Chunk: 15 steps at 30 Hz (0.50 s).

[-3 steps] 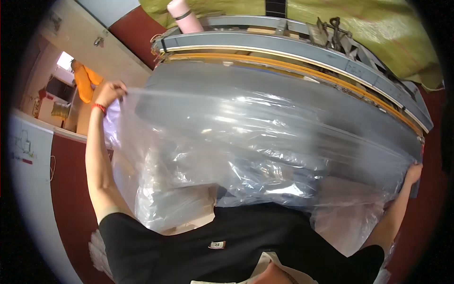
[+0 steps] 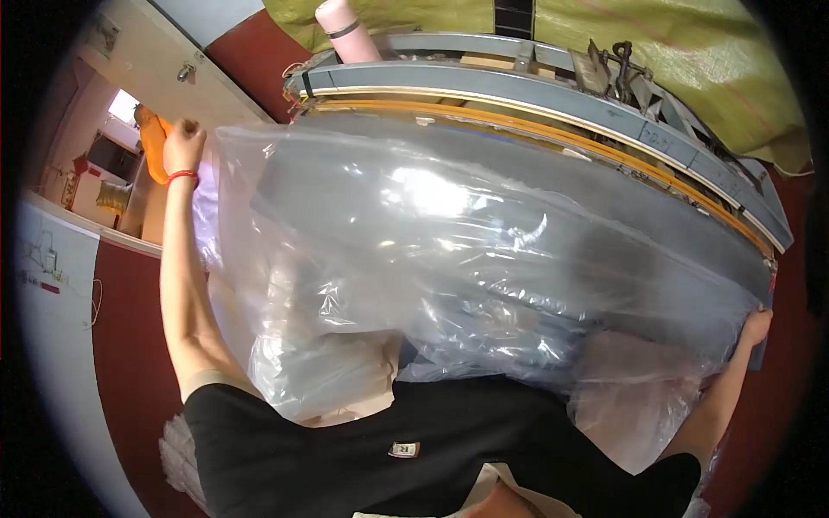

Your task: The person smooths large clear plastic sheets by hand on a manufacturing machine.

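Observation:
A wide sheet of clear plastic film (image 2: 363, 233) spreads across the grey tabletop, creased and shiny. My left hand (image 2: 184, 148), with a red cord at the wrist, is raised at the far left with its fingers curled in. A small gap shows between it and the film's upper left corner, and I see nothing in the fingers. At the right end of the table my right hand (image 2: 756, 325) is closed on the film's edge; its fingertips are partly hidden. Nearer my body, more crumpled film (image 2: 324, 375) lies in folds.
Along the table's far side runs a curved grey metal rail (image 2: 518, 86) with an orange strip (image 2: 484, 113). A pink bottle (image 2: 347, 33) and a metal clamp (image 2: 620, 71) stand behind it. Green-yellow sheeting (image 2: 682, 43) hangs beyond. An open door (image 2: 160, 60) is at left.
My left hand has moved up and left, away from the film's corner, which it gripped before. The film's upper edge has gone from taut to loose and billowed upward. My right hand stays nearly put.

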### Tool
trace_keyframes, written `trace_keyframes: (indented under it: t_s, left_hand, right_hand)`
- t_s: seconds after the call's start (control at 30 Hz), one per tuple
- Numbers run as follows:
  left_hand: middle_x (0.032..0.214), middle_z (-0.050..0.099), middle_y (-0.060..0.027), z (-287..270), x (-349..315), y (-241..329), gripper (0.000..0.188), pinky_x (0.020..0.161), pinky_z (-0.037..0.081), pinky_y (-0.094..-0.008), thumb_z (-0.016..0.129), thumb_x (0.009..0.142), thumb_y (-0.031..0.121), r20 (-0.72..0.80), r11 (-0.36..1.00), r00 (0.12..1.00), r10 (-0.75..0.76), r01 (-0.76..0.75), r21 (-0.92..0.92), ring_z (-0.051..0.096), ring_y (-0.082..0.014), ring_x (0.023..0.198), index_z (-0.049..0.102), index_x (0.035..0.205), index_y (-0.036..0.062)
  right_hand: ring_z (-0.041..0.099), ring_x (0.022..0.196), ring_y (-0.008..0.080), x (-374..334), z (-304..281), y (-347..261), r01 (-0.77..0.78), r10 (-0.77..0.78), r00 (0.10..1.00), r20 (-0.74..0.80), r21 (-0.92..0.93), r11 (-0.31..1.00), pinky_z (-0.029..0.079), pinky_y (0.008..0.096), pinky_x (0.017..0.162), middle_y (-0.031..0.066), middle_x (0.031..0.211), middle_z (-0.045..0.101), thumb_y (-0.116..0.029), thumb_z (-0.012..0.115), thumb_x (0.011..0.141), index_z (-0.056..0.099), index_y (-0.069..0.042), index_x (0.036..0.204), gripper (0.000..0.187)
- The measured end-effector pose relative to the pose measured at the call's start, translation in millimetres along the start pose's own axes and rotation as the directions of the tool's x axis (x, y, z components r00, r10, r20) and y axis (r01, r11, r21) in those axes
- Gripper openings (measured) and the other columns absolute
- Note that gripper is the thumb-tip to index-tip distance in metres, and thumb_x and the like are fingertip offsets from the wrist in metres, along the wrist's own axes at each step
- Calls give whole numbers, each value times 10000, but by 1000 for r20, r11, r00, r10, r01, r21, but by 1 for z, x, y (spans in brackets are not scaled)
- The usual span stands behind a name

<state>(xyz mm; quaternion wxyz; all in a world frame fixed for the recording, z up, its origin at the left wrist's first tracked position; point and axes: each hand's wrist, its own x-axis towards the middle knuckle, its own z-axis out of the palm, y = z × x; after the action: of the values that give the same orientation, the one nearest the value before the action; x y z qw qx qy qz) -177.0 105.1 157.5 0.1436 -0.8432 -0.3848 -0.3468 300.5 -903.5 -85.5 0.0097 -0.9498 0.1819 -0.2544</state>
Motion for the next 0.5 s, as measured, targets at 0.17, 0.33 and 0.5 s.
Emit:
trace_keyframes:
  t_s: [0.17,0.33,0.5]
  left_hand:
    - [968,564,-91,9,-117,153,227,767,427,-347,582,734,65,-46,656,783,620,-550,-517,532,-250,912,553,954,20]
    - [1205,444,-149,67,-177,145,356,949,306,-374,541,780,187,319,764,794,517,-260,-590,395,-309,1119,508,1087,10]
    - [979,557,-170,83,-164,143,272,815,378,-394,525,773,195,260,797,843,471,-281,-535,476,-332,926,567,961,3]
  right_hand:
    - [538,855,385,9,-4,23,-55,55,998,-20,-26,998,415,454,696,201,939,566,-278,433,845,509,-32,936,274]
    - [539,856,383,8,2,13,-60,60,998,-6,0,998,416,450,695,200,931,572,-294,439,840,509,-34,932,285]
    - [542,869,363,15,13,37,-72,72,997,14,0,997,420,424,700,180,929,581,-325,436,844,516,-48,948,306]
